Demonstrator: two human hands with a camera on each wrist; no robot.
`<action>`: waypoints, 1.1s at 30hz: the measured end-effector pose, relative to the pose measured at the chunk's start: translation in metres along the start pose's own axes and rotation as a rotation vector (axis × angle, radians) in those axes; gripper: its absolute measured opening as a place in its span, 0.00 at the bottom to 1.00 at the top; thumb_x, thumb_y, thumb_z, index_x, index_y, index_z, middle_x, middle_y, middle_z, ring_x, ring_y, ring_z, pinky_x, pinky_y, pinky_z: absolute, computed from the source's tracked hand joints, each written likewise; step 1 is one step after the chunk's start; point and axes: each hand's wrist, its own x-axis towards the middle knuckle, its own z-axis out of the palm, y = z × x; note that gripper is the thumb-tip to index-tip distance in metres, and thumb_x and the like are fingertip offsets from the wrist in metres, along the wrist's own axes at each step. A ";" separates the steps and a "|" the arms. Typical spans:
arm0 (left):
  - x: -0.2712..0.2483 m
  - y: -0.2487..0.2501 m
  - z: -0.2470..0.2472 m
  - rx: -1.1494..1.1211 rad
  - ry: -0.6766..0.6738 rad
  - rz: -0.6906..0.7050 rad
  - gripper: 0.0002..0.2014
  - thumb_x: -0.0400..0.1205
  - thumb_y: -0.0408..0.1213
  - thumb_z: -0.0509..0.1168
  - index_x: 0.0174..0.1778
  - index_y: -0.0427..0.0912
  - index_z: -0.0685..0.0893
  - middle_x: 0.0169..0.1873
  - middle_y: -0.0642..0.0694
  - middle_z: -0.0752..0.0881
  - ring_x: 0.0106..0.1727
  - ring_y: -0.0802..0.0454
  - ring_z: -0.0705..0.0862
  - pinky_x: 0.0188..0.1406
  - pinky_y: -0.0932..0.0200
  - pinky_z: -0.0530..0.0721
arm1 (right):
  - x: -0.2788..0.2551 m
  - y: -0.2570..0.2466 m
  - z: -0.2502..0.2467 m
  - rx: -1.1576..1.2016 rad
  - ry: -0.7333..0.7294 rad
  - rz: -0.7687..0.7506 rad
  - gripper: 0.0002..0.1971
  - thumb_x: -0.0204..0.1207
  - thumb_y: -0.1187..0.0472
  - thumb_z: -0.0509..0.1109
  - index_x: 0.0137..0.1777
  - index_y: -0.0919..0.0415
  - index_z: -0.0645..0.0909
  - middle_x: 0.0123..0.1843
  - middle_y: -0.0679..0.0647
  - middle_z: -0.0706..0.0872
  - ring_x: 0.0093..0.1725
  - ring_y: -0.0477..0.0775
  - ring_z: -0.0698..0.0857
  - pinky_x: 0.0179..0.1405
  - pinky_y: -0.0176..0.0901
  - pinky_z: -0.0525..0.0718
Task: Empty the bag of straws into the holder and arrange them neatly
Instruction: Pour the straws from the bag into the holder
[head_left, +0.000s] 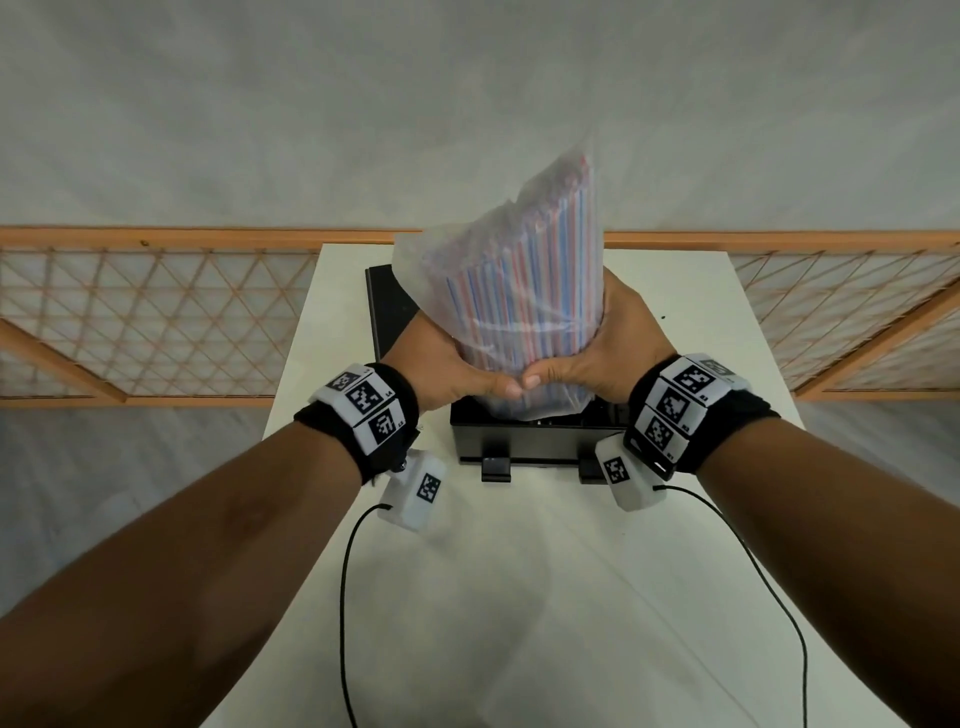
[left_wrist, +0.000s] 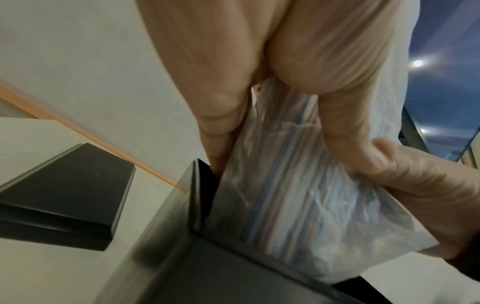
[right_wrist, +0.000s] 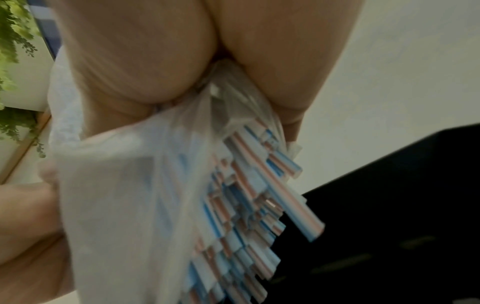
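Bag of straws (head_left: 511, 291) upended over black holder (head_left: 535, 436), mouth down, straw ends (right_wrist: 259, 205) poking out. Left hand (head_left: 447, 364) and right hand (head_left: 608, 348) each wrap the bag in a tight grip. Risk: uneven slide, straws jamming crosswise or spilling onto counter (head_left: 519, 571) beside holder.

Dim, even light; wrist views blurry, edges warped.

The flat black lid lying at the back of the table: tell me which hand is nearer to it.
Left. The left hand grips the bag right beside the lid; the right hand holds the bag's far side.
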 end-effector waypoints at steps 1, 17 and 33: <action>-0.001 -0.001 -0.002 -0.008 -0.004 -0.010 0.44 0.58 0.28 0.89 0.71 0.44 0.80 0.64 0.46 0.88 0.69 0.53 0.85 0.70 0.43 0.85 | -0.001 0.003 -0.001 -0.014 0.006 0.023 0.57 0.41 0.45 0.92 0.74 0.57 0.71 0.66 0.45 0.85 0.69 0.44 0.82 0.68 0.53 0.84; -0.026 0.005 -0.011 -0.196 -0.168 -0.036 0.44 0.63 0.25 0.86 0.75 0.34 0.76 0.69 0.30 0.83 0.74 0.33 0.80 0.69 0.23 0.79 | -0.017 -0.001 0.000 -0.077 -0.059 0.086 0.46 0.48 0.50 0.92 0.69 0.52 0.77 0.63 0.43 0.86 0.66 0.46 0.84 0.67 0.52 0.84; -0.033 0.060 -0.058 -0.296 0.307 0.185 0.12 0.67 0.47 0.82 0.43 0.48 0.95 0.61 0.40 0.91 0.66 0.39 0.88 0.67 0.40 0.84 | 0.001 -0.065 -0.050 0.045 0.196 -0.221 0.20 0.76 0.49 0.75 0.50 0.70 0.86 0.48 0.72 0.89 0.47 0.75 0.87 0.47 0.74 0.85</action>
